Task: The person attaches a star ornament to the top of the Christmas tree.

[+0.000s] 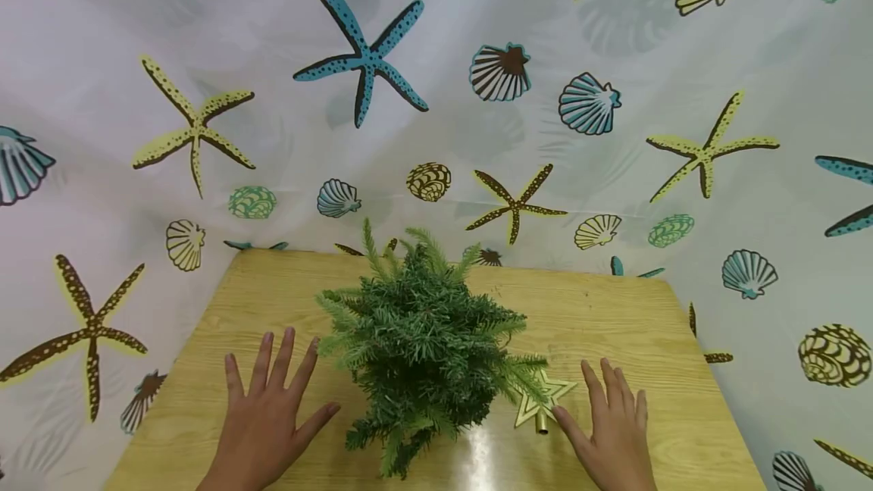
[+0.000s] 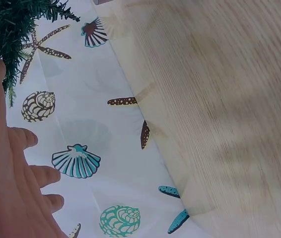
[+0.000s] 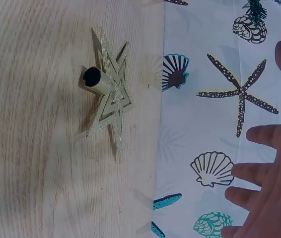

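A small green artificial Christmas tree [image 1: 426, 332] stands on the wooden table, seen from above in the head view. To its left, my left hand [image 1: 269, 408] is spread with fingers straight and holds nothing. My right hand [image 1: 610, 426] is likewise open on the other side, its thumb close by a gold star tree topper [image 1: 542, 398]. The star lies on the tabletop, partly under a branch tip in the head view. In the right wrist view the star topper [image 3: 114, 94] shows its hollow tube end, with my right hand [image 3: 274, 173] at the side.
The wooden table [image 1: 286, 286] reaches back to a white curtain [image 1: 436, 135] printed with starfish and shells. This curtain also runs along both sides of the table. Green branches [image 2: 6, 34] hang at the corner of the left wrist view.
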Motion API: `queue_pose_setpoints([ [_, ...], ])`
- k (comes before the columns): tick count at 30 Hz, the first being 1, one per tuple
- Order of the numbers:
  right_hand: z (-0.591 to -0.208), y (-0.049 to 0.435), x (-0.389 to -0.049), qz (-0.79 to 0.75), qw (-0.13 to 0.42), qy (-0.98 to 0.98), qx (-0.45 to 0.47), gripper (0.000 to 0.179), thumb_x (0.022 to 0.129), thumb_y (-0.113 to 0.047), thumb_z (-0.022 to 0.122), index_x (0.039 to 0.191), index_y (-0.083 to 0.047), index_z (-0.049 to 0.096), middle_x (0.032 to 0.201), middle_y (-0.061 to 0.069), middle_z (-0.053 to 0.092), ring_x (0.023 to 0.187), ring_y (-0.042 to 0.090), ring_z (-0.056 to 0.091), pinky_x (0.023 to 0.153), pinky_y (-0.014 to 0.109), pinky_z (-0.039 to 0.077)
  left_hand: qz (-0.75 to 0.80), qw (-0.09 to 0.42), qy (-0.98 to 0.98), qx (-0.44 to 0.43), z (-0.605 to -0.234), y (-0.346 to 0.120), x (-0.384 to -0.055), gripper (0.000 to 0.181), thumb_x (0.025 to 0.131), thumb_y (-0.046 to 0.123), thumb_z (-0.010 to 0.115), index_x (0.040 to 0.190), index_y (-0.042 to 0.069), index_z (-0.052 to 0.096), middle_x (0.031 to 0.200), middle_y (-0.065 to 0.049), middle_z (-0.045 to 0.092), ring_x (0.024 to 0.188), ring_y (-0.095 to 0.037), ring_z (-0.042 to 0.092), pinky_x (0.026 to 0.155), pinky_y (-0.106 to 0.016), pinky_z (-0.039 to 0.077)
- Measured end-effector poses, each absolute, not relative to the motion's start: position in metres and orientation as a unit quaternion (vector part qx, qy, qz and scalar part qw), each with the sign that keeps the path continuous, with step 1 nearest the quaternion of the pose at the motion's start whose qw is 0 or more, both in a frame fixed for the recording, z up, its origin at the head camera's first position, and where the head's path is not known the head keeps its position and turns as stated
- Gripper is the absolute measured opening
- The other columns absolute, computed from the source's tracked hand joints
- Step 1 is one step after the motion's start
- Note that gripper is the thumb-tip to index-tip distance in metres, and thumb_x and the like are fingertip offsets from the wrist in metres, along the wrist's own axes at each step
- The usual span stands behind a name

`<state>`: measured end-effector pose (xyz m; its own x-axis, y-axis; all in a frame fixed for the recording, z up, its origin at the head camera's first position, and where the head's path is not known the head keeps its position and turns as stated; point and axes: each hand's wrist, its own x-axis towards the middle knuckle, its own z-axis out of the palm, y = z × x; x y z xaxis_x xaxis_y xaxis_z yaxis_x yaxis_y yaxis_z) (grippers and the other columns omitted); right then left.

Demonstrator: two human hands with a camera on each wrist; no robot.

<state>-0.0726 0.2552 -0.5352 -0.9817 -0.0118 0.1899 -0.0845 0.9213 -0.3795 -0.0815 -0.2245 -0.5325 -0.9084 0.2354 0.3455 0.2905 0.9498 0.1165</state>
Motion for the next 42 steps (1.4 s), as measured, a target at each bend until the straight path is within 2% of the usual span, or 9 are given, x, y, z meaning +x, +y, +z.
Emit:
queue_pose_setpoints([
  [4, -0.538, 0.252, -0.072, 0.21, 0.111, -0.971, 0.026, 0.084, 0.099, -0.056, 0.065, 0.161, -0.008, 0.034, 0.157, 0.028, 0.038, 0.139, 0.053, 0.038, 0.106, 0.08, 0.021, -0.098, 0.157, -0.974, -0.127, -0.53, -0.224, -0.08, 0.097, 0.092, 0.07, 0.063, 0.167, 0.023, 0.024, 0.169, -0.021, 0.021, 0.154, -0.048, 0.014, 0.114, -0.077, -0.005],
  [9, -0.54, 0.248, -0.07, 0.222, 0.121, -0.967, 0.023, 0.085, 0.099, -0.053, 0.066, 0.162, -0.008, 0.032, 0.152, 0.027, 0.046, 0.132, 0.051, 0.048, 0.103, 0.076, 0.03, -0.15, 0.146, -0.971, -0.112, -0.522, -0.217, -0.076, 0.097, 0.091, 0.064, 0.069, 0.167, 0.023, 0.023, 0.162, -0.023, 0.036, 0.15, -0.05, 0.025, 0.113, -0.077, 0.014],
  [13, -0.541, 0.247, -0.069, 0.225, 0.107, -0.968, 0.016, 0.084, 0.1, -0.054, 0.065, 0.162, -0.009, 0.031, 0.15, 0.026, 0.049, 0.129, 0.05, 0.051, 0.1, 0.075, 0.034, -0.198, 0.174, -0.958, -0.115, -0.516, -0.21, -0.075, 0.089, 0.092, 0.049, 0.075, 0.163, 0.015, 0.034, 0.154, -0.023, 0.047, 0.14, -0.05, 0.042, 0.105, -0.072, 0.034],
  [18, -0.54, 0.246, -0.07, 0.225, 0.101, -0.969, 0.011, 0.08, 0.1, -0.051, 0.065, 0.16, -0.006, 0.035, 0.144, 0.026, 0.054, 0.124, 0.049, 0.055, 0.095, 0.074, 0.038, -0.246, 0.222, -0.938, -0.103, -0.5, -0.202, -0.076, 0.075, 0.094, 0.029, 0.076, 0.158, 0.008, 0.043, 0.14, -0.023, 0.059, 0.122, -0.048, 0.058, 0.092, -0.07, 0.045],
  [21, -0.54, 0.246, -0.072, 0.228, 0.111, -0.967, 0.01, 0.074, 0.1, -0.046, 0.068, 0.155, -0.004, 0.043, 0.138, 0.027, 0.058, 0.119, 0.048, 0.058, 0.09, 0.07, 0.043, -0.285, 0.235, -0.925, -0.089, -0.487, -0.198, -0.076, 0.069, 0.097, 0.022, 0.073, 0.158, 0.009, 0.043, 0.136, -0.021, 0.062, 0.119, -0.045, 0.06, 0.091, -0.067, 0.046],
  [25, -0.542, 0.245, -0.075, 0.238, 0.113, -0.965, 0.004, 0.068, 0.1, -0.042, 0.069, 0.15, -0.001, 0.048, 0.131, 0.026, 0.061, 0.103, 0.041, 0.066, 0.082, 0.061, 0.046, -0.352, 0.231, -0.903, -0.082, -0.472, -0.194, -0.076, 0.061, 0.101, 0.013, 0.069, 0.156, 0.008, 0.044, 0.139, -0.018, 0.061, 0.125, -0.041, 0.057, 0.097, -0.062, 0.044],
  [29, -0.543, 0.243, -0.074, 0.253, 0.084, -0.964, -0.018, 0.068, 0.102, -0.044, 0.066, 0.151, -0.001, 0.047, 0.126, 0.023, 0.06, 0.089, 0.031, 0.066, 0.081, 0.055, 0.042, -0.409, 0.238, -0.876, -0.094, -0.463, -0.19, -0.076, 0.059, 0.102, 0.005, 0.065, 0.157, 0.011, 0.044, 0.142, -0.012, 0.059, 0.131, -0.032, 0.054, 0.106, -0.039, 0.041],
  [33, -0.545, 0.241, -0.073, 0.261, 0.063, -0.963, -0.032, 0.065, 0.102, -0.044, 0.065, 0.147, 0.0, 0.05, 0.123, 0.02, 0.061, 0.087, 0.028, 0.064, 0.083, 0.055, 0.041, -0.431, 0.272, -0.849, -0.137, -0.456, -0.187, -0.081, 0.061, 0.1, -0.001, 0.064, 0.156, 0.014, 0.046, 0.144, -0.01, 0.058, 0.13, -0.024, 0.053, 0.104, -0.018, 0.035],
  [42, -0.551, 0.238, -0.075, 0.26, 0.029, -0.964, -0.054, 0.059, 0.1, -0.044, 0.069, 0.138, 0.0, 0.058, 0.119, 0.017, 0.062, 0.083, 0.022, 0.062, 0.087, 0.057, 0.039, -0.483, 0.271, -0.817, -0.16, -0.438, -0.18, -0.095, 0.054, 0.103, -0.004, 0.055, 0.154, 0.011, 0.048, 0.144, -0.013, 0.058, 0.129, -0.014, 0.054, 0.102, -0.023, 0.042],
])
